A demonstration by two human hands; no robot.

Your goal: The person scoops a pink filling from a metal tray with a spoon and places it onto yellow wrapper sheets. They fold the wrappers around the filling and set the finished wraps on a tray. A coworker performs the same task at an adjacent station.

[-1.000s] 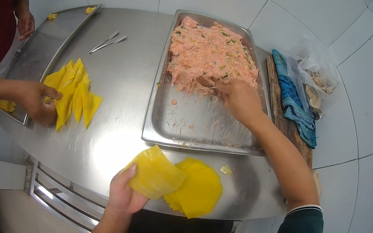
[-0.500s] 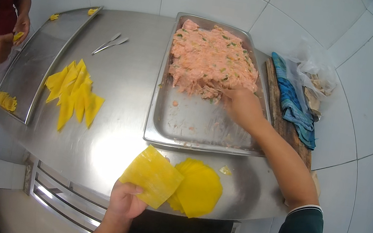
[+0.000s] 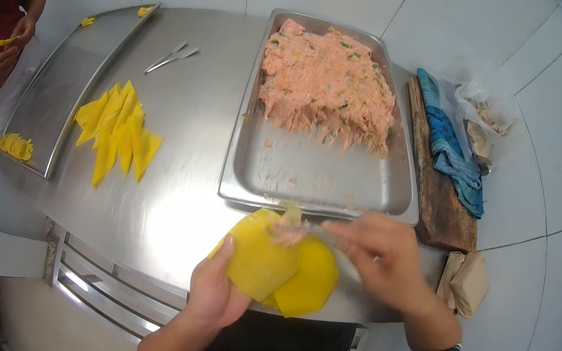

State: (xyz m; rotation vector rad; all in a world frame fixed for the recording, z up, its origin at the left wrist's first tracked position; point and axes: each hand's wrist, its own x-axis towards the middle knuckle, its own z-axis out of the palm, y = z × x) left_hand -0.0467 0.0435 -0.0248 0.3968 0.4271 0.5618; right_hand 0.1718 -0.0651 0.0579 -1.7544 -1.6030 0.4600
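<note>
— Head view, near edge first: what is happening there?

— Left hand cupping a yellow round wrapper from below, thumb lying along its left rim, grip closed loosely around the sheet. Right hand reaching in from the right, fingers pinched narrow on something thin, blurred, impossible to tell exactly what. Pressing a small lump of pink filling onto the top of the held wrapper.

— And under that wrapper?

— Lying just beneath, a stack of more yellow wrappers at the front edge of the steel tabletop, partly covered by the held sheet.

— Farther back?

— Sitting just beyond the hands, a long steel tray, its far half heaped with pink minced filling flecked with green, near half bare apart from smears. Resting to the right of the tray, a wooden board with a blue cloth draped along it, a clear plastic bag beside that, and a brown paper packet at the near right corner.

— Left side?

— Fanned out on the tabletop, folded yellow wrappers; metal tongs lying farther back; a second shallow tray along the left edge holding a few finished yellow pieces. Standing at far left, another person's hands working a yellow piece, well apart from the near hands.
</note>
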